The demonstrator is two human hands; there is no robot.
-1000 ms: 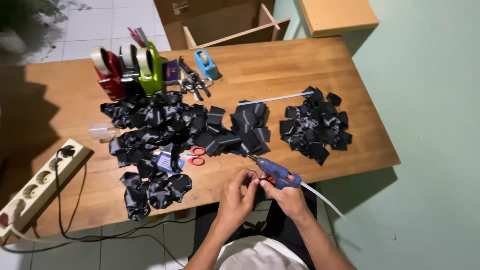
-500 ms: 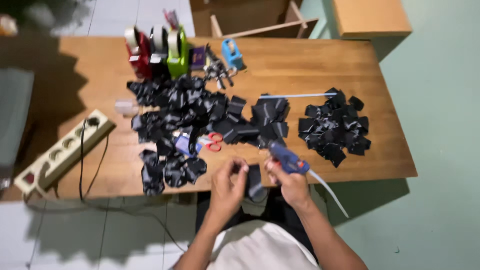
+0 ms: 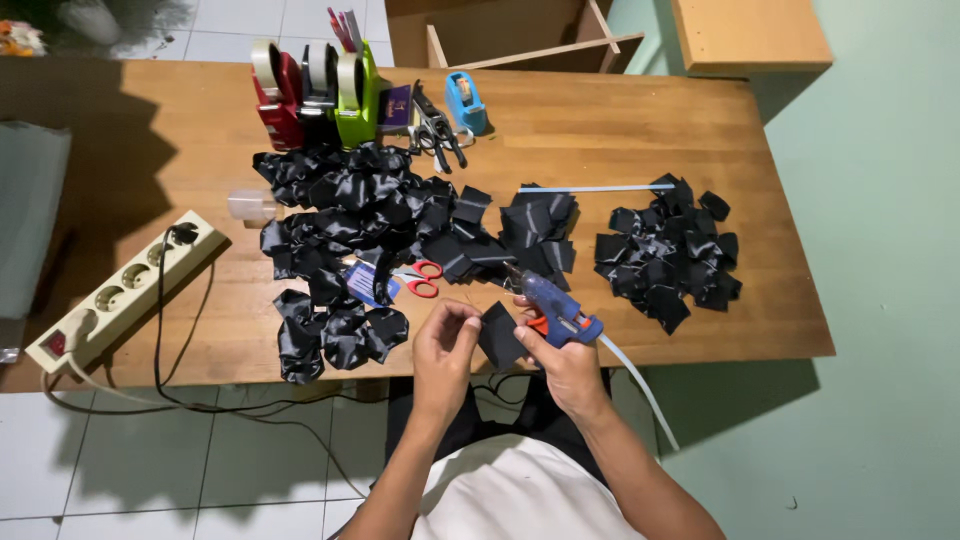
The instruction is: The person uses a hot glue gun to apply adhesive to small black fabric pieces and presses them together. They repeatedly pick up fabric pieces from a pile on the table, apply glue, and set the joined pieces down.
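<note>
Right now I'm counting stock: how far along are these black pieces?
Done: gathered black ribbon bunches heaped at table left. In hand: left hand and right hand pinch one flat black square, right also gripping the blue glue gun. Left: the pile of flat black squares at right.

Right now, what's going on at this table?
A person at a wooden table holds a small black square of fabric between both hands. The right hand also grips a blue hot glue gun; the left hand pinches the square's edge. Heaps of black fabric pieces, red-handled scissors and tape dispensers lie on the table.
</note>
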